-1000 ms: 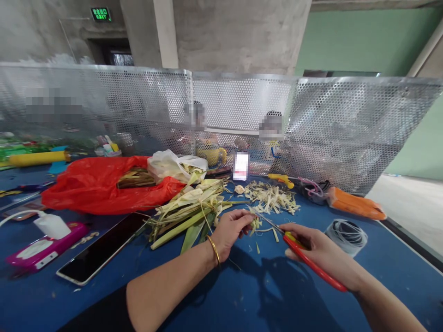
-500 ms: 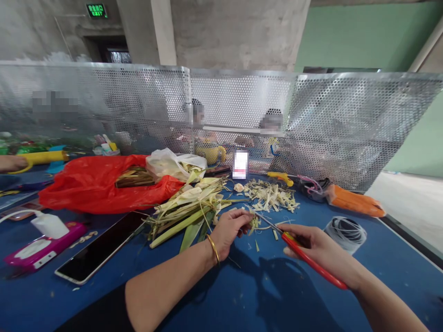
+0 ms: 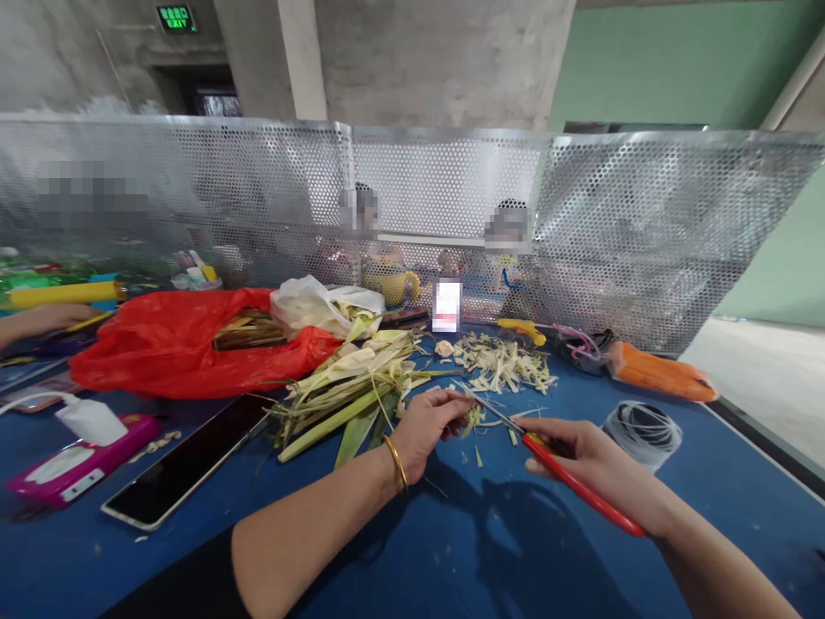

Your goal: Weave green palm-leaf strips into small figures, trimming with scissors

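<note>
My left hand, wearing a gold bangle, pinches a small bundle of pale green husk strips over the blue table. In my right hand are red-handled scissors, their thin metal blades pointing left to the strips. The blade tips meet the strips close to my left fingertips; how far they are parted is too small to tell. A heap of long dried husks lies left of my left hand. Beyond both hands is a pile of short cut husk pieces.
To the left lie a phone, a magenta power strip and a red plastic bag. On the right are a wire coil and an orange packet. A perforated metal screen stands behind. A co-worker's hand shows far left.
My hands, the scissors and the strips stay nearly in place. At far left, the co-worker's hand has moved off the yellow tube, lower and further right.
</note>
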The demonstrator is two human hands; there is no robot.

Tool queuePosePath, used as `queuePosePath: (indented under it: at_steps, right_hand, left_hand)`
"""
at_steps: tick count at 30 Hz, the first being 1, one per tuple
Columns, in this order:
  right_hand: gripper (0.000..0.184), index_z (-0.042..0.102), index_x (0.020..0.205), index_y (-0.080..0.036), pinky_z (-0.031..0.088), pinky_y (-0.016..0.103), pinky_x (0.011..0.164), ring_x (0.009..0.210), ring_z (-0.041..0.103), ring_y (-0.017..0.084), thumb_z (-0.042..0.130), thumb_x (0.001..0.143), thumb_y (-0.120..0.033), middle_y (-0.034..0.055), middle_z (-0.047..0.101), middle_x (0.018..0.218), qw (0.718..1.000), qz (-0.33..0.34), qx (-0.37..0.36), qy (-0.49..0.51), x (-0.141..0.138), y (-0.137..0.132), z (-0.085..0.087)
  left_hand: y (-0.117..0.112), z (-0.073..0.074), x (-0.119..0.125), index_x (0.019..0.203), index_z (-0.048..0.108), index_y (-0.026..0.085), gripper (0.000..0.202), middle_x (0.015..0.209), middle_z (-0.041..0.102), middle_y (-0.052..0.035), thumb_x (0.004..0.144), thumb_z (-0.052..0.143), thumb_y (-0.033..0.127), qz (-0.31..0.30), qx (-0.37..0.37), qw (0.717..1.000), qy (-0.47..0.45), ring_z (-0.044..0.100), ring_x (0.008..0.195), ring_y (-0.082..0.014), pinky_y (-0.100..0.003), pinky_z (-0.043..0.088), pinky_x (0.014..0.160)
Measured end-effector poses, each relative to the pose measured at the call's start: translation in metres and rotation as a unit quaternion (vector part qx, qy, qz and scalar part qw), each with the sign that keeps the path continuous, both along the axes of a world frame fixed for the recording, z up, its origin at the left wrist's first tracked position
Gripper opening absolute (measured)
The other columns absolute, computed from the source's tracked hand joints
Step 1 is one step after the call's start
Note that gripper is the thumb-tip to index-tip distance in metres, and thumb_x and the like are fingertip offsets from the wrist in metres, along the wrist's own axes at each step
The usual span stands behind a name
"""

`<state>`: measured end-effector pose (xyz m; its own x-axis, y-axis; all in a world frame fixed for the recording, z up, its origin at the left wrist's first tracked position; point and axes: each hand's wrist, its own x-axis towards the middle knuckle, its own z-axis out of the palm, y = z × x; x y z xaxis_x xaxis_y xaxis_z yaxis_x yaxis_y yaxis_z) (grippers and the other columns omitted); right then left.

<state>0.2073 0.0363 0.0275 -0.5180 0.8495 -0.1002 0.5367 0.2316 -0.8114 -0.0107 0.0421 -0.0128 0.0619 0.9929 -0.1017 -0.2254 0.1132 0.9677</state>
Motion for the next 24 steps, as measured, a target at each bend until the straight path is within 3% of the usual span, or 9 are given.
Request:
queuePosePath:
  at_steps: [5, 11, 16, 20, 24]
  right_hand:
    - [0.049, 0.066, 0.119, -0.021, 0.05, 0.034, 0.08, 0.095, 0.06, 0.028, 0.069, 0.075, -0.042, 0.0035, 0.07, 0.085, 1.0, 0.006, -0.002, 0.017, 0.0, 0.002, -0.001]
    - [0.049, 0.068, 0.115, -0.019, 0.048, 0.032, 0.079, 0.092, 0.062, 0.027, 0.068, 0.075, -0.047, 0.0038, 0.071, 0.097, 1.0, -0.006, 0.025, 0.012, 0.002, 0.007, -0.007]
    - [0.049, 0.065, 0.118, -0.021, 0.049, 0.034, 0.07, 0.082, 0.066, 0.028, 0.059, 0.079, -0.051, 0.0059, 0.073, 0.088, 0.975, -0.092, 0.142, -0.144, 0.004, 0.012, -0.018]
    - [0.038, 0.065, 0.117, -0.023, 0.048, 0.036, 0.073, 0.09, 0.067, 0.031, 0.055, 0.082, -0.036, 0.0106, 0.071, 0.106, 0.925, -0.031, 0.242, -0.29, 0.0, 0.009, -0.024]
    - [0.043, 0.061, 0.122, -0.024, 0.049, 0.034, 0.074, 0.088, 0.067, 0.027, 0.056, 0.079, -0.023, 0.0095, 0.07, 0.103, 0.912, 0.063, 0.263, -0.307, -0.005, 0.003, -0.027]
  left_hand:
    - [0.002, -0.002, -0.001, 0.076, 0.067, 0.014, 0.02, 0.057, 0.054, 0.0023, 0.068, 0.067, 0.032, -0.009, 0.004, 1.0, -0.001, 0.043, 0.052, -0.0077, -0.022, 0.027, 0.051]
    - [0.0, -0.001, -0.002, 0.069, 0.064, 0.013, 0.025, 0.055, 0.052, 0.0032, 0.069, 0.071, 0.038, -0.01, 0.01, 1.0, -0.007, 0.042, 0.051, -0.0063, -0.02, 0.027, 0.049]
    - [0.0, 0.004, 0.0, 0.083, 0.066, 0.013, 0.027, 0.062, 0.061, 0.0012, 0.07, 0.076, 0.035, 0.006, -0.029, 0.993, -0.115, 0.048, 0.051, -0.0047, -0.016, 0.034, 0.048]
    - [-0.001, 0.011, 0.0, 0.083, 0.064, 0.012, 0.019, 0.072, 0.068, -0.0025, 0.069, 0.077, 0.016, 0.017, -0.066, 0.975, -0.21, 0.058, 0.056, -0.0072, -0.018, 0.046, 0.056]
    - [-0.003, 0.015, 0.0, 0.078, 0.062, 0.013, 0.015, 0.075, 0.069, -0.0043, 0.069, 0.074, 0.009, 0.013, -0.078, 0.967, -0.241, 0.064, 0.063, -0.0105, -0.019, 0.049, 0.058]
